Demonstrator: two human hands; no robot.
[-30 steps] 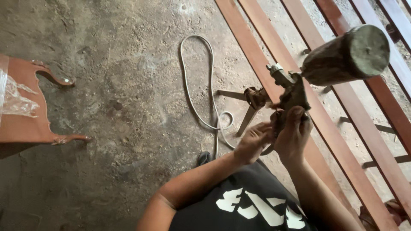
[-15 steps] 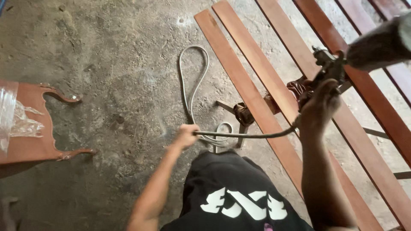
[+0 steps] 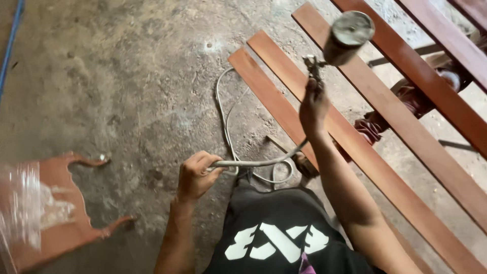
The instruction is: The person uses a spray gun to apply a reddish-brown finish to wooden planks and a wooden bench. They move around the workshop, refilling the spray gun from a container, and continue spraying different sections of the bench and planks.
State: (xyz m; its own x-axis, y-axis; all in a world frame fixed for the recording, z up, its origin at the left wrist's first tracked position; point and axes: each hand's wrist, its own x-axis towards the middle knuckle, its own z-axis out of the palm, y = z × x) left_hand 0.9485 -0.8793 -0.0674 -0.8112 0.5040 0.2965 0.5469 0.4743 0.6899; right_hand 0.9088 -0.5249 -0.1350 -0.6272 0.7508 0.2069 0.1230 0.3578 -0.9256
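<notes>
concrete floor (image 3: 116, 86): rough, grey, mottled with stains; it fills most of the view. reddish-brown wooden planks (image 3: 355, 147): long, flat, smooth-coated boards lying side by side in diagonal rows on dark metal supports at the right. carved wooden panel (image 3: 61, 223): same red-brown finish, curved scroll-shaped edges, at lower left on the floor, partly covered by crumpled clear plastic film (image 3: 25, 213).

air hose (image 3: 238, 152): pale grey, flexible, round in section; it loops on the floor beside the nearest plank and rises toward the spray gun (image 3: 324, 56). the gun is metal, with a cylindrical cup (image 3: 349, 36) on top, tilted, its flat lid facing the camera; contents cannot be seen.

left hand (image 3: 195, 175): fingers curled closed around the hose, low, near the person's knee. right hand (image 3: 313, 109): fist wrapped around the gun's handle, raised above the planks.

compared with half a second ago, the gun has swung left and its cup now points toward the camera; the left hand grips the hose as before.
</notes>
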